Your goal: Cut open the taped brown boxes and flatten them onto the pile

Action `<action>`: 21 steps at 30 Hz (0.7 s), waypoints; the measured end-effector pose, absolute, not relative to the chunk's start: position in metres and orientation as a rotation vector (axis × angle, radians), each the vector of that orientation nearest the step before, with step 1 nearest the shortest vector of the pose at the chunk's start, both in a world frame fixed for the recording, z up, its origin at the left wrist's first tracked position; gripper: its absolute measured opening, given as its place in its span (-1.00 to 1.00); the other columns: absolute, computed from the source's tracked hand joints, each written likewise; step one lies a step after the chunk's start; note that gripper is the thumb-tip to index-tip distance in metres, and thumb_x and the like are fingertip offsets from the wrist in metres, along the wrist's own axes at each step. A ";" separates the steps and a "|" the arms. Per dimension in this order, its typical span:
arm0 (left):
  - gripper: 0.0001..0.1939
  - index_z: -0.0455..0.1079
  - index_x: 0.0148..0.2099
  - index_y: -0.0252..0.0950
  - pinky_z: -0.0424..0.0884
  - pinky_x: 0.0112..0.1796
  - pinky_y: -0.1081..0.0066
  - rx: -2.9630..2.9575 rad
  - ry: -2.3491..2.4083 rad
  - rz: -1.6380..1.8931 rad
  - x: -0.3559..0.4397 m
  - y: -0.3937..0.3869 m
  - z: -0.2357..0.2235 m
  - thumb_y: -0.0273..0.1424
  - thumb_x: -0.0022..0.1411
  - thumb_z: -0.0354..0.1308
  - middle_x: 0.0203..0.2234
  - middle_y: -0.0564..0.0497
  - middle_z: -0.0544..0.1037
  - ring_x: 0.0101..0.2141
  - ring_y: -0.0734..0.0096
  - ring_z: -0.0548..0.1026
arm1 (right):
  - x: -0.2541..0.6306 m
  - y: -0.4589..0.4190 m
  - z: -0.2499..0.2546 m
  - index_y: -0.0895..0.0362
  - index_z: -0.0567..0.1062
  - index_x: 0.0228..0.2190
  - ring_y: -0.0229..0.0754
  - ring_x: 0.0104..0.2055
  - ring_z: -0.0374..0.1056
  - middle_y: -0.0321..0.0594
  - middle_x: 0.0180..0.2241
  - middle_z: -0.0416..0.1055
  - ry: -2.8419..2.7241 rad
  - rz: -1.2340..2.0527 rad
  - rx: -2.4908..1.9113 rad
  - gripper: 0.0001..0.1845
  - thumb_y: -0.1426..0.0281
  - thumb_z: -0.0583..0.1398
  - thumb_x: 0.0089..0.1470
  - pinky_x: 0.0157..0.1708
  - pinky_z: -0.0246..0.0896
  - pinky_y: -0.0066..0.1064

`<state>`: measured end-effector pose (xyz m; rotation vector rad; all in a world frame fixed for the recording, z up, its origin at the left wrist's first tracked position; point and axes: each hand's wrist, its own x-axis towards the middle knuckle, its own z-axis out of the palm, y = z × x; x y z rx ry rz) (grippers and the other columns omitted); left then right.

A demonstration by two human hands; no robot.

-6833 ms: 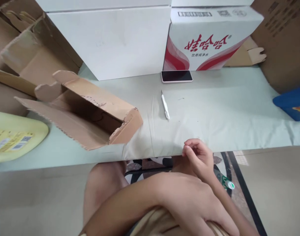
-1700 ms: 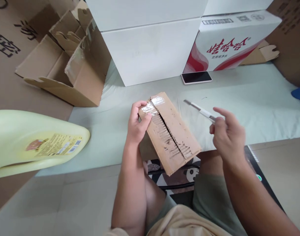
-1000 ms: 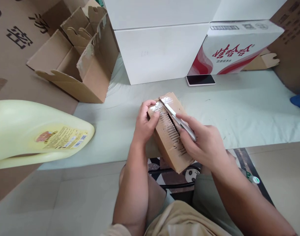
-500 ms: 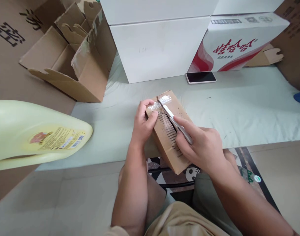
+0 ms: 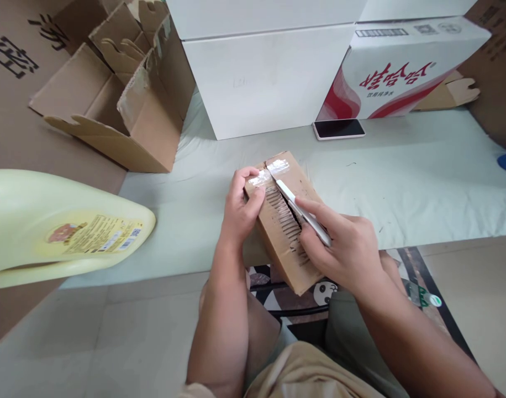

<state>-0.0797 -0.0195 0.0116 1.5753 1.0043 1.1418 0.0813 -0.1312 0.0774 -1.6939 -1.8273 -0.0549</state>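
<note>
A small brown cardboard box (image 5: 284, 260) lies tilted at the front edge of the cloth-covered surface, its near end jutting past that edge. Clear tape crosses its far end, split by a slit, and dark stroke marks run along the seam. My left hand (image 5: 243, 202) grips the far left corner, thumb on top and fingers round the side. In my right hand (image 5: 340, 240) is a utility knife (image 5: 309, 218) with a white and grey handle. Its blade end points away from me and rests at the seam just below the tape.
A black-screened phone (image 5: 339, 129) lies before the white cartons (image 5: 261, 83). Open cardboard boxes (image 5: 153, 138) stand at the back left. A large pale yellow jug (image 5: 70, 215) is at the left. On the floor at the right lies a clear bottle (image 5: 427, 297).
My right hand has drawn the knife back toward me along the seam, so its tip has left the taped end. My left hand keeps its hold on the box.
</note>
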 end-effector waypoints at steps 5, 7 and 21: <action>-0.52 0.23 0.21 -0.11 0.45 0.07 0.15 1.477 1.002 1.201 -0.080 -0.019 0.009 -0.11 0.32 0.16 0.02 -0.10 0.52 0.01 0.13 0.52 | 0.086 -0.136 0.081 0.24 0.64 -0.07 -0.34 -0.70 0.18 -0.32 -0.63 0.44 -1.804 0.112 -1.582 -0.61 0.42 0.10 0.18 -0.66 0.11 -0.49; -0.49 0.27 0.23 -0.12 0.44 0.07 0.15 1.392 0.982 1.226 -0.080 -0.019 0.008 -0.05 0.33 0.16 0.03 -0.11 0.54 0.02 0.12 0.52 | 0.089 -0.139 0.082 0.22 0.61 -0.04 -0.35 -0.70 0.16 -0.32 -0.59 0.47 -1.780 0.181 -1.553 -0.62 0.43 0.11 0.20 -0.67 0.10 -0.49; -0.50 0.50 -0.26 -0.20 0.42 -0.26 0.41 0.916 0.794 1.390 -0.077 -0.014 0.015 0.08 0.00 0.49 -0.36 0.06 0.52 -0.37 0.43 0.47 | 0.135 -0.144 0.035 -0.10 0.38 0.23 -0.22 -0.51 0.35 -0.34 -0.45 0.43 -1.357 0.331 -1.262 -0.55 0.42 0.09 0.37 -0.51 0.32 -0.38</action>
